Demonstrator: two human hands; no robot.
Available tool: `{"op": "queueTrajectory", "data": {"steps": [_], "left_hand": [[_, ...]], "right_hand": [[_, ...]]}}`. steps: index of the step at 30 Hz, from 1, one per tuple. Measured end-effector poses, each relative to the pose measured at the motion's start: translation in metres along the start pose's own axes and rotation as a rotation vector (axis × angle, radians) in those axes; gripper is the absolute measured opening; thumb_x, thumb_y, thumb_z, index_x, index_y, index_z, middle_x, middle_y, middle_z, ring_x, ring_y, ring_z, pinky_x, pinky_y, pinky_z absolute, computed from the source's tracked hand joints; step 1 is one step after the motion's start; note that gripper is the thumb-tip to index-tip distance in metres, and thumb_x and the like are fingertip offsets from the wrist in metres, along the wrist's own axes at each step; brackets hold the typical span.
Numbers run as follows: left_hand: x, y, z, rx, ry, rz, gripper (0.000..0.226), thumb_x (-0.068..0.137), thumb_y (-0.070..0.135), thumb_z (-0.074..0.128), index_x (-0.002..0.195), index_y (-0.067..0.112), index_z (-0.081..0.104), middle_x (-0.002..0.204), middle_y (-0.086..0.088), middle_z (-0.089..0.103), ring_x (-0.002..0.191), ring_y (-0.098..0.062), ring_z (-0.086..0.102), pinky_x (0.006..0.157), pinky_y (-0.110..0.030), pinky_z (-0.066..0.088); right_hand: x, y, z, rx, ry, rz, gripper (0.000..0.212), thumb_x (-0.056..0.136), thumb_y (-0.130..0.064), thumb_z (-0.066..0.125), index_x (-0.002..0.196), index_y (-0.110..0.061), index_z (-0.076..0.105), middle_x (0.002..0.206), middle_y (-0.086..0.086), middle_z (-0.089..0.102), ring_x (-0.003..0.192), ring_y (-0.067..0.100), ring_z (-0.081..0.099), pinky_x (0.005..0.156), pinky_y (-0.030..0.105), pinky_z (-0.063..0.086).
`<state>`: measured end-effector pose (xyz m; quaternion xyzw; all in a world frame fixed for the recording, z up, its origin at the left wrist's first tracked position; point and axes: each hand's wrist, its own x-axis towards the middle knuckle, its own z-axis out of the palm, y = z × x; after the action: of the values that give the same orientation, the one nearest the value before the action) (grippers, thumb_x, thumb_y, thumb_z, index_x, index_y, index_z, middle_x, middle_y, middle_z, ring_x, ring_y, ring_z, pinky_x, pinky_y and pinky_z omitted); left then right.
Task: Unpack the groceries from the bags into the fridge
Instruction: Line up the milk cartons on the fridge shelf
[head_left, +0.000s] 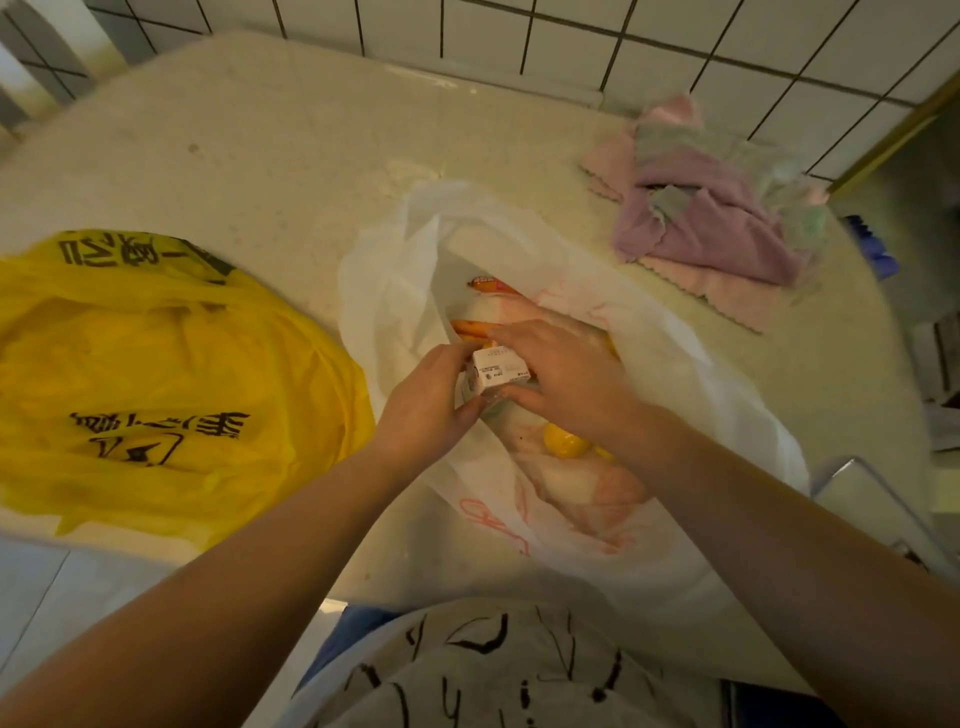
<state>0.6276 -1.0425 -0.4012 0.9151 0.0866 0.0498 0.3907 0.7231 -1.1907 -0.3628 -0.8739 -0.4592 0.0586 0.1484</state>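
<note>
A white plastic bag (395, 291) lies open on the counter's middle. Over its mouth, my left hand (426, 400) and my right hand (566, 374) both grip a small white carton (498, 371) with printed text. Inside the bag I see orange carrots (470, 328), a sausage in a red wrapper (491, 284) and a yellow lemon (563, 440). A yellow plastic bag (156, 374) with black lettering lies crumpled at the left; its contents are hidden.
A beige counter (260, 156) meets a white tiled wall (675, 36) at the back. Pink and purple cloths (711, 213) are heaped at the back right. A metal object (872, 509) sits at the right edge. The fridge is out of view.
</note>
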Motion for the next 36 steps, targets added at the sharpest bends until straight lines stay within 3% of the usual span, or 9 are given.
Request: {"op": "queueTrajectory", "data": {"steps": [5,9,13,16,20,24,26,28,36], "left_hand": [[-0.007,0.009,0.002,0.125,0.063,0.074,0.062,0.087,0.035,0.062,0.140,0.016,0.037,0.138,-0.006,0.045,0.125,-0.019,0.042,0.100,-0.032,0.041],[-0.006,0.034,0.009,0.314,0.206,0.470,0.058,0.088,0.027,0.059,0.138,0.008,0.038,0.144,-0.014,0.039,0.137,-0.028,0.029,0.110,-0.048,0.029],[0.013,0.062,0.035,0.572,0.042,0.622,0.056,0.091,0.030,0.045,0.141,0.006,0.034,0.149,-0.014,0.035,0.141,-0.031,0.021,0.112,-0.059,0.017],[0.035,0.070,0.055,0.748,-0.101,0.571,0.061,0.089,0.036,0.037,0.144,0.009,0.030,0.152,-0.013,0.028,0.143,-0.031,0.016,0.112,-0.059,0.013],[0.060,0.069,0.075,0.853,-0.211,0.506,0.065,0.090,0.032,0.038,0.149,0.012,0.018,0.156,-0.011,0.019,0.144,-0.031,0.008,0.112,-0.061,0.003],[0.078,0.072,0.089,0.924,-0.240,0.384,0.066,0.096,0.035,0.031,0.150,0.015,-0.002,0.158,-0.011,-0.002,0.144,-0.032,-0.008,0.108,-0.059,-0.013],[0.087,0.077,0.091,0.965,-0.253,0.337,0.066,0.097,0.040,0.023,0.148,0.016,-0.011,0.157,-0.011,-0.013,0.142,-0.032,-0.016,0.109,-0.061,-0.010],[0.099,0.080,0.091,0.980,-0.241,0.351,0.067,0.096,0.046,0.016,0.147,0.015,-0.014,0.156,-0.012,-0.016,0.142,-0.032,-0.019,0.111,-0.061,-0.007],[0.143,0.081,0.080,0.957,-0.127,0.852,0.062,0.096,0.037,0.028,0.148,0.008,0.013,0.154,-0.014,0.020,0.142,-0.031,0.018,0.115,-0.050,0.004]], "right_hand": [[-0.027,0.034,-0.021,-0.269,-0.017,-0.069,0.067,0.070,-0.031,0.078,0.130,-0.012,0.054,0.132,0.016,0.053,0.119,0.036,0.051,0.102,0.052,0.036],[-0.057,0.068,-0.023,-0.597,-0.146,-0.204,0.062,0.063,-0.021,0.079,0.122,-0.017,0.061,0.130,0.012,0.056,0.124,0.032,0.050,0.103,0.062,0.026],[-0.073,0.105,-0.017,-0.753,-0.247,-0.465,0.037,0.072,-0.015,0.068,0.108,-0.026,0.067,0.114,0.003,0.067,0.120,0.028,0.053,0.102,0.067,0.029],[-0.077,0.128,-0.028,-0.797,-0.364,-0.436,0.040,0.080,-0.018,0.039,0.103,-0.029,0.070,0.107,0.000,0.069,0.118,0.028,0.056,0.100,0.069,0.030],[-0.076,0.153,-0.045,-0.912,-0.448,-0.333,0.041,0.090,-0.033,0.042,0.128,-0.030,0.056,0.144,0.004,0.043,0.141,0.030,0.025,0.106,0.065,-0.008],[-0.070,0.178,-0.054,-0.822,-0.364,-0.266,0.031,0.065,-0.033,0.074,0.088,-0.012,0.076,0.121,0.015,0.062,0.120,0.039,0.052,0.101,0.072,0.019],[-0.068,0.187,-0.057,-0.867,-0.363,-0.229,0.030,0.079,-0.041,0.055,0.079,-0.019,0.075,0.129,0.015,0.058,0.128,0.038,0.044,0.107,0.067,0.000],[-0.065,0.195,-0.059,-0.845,-0.340,-0.194,0.047,0.081,-0.042,0.033,0.072,-0.020,0.074,0.127,0.015,0.059,0.127,0.038,0.045,0.107,0.065,-0.001],[-0.035,0.203,-0.049,-0.736,-0.102,-0.273,0.042,0.085,-0.041,0.038,0.102,-0.017,0.068,0.126,0.014,0.058,0.127,0.033,0.044,0.107,0.067,0.018]]}}
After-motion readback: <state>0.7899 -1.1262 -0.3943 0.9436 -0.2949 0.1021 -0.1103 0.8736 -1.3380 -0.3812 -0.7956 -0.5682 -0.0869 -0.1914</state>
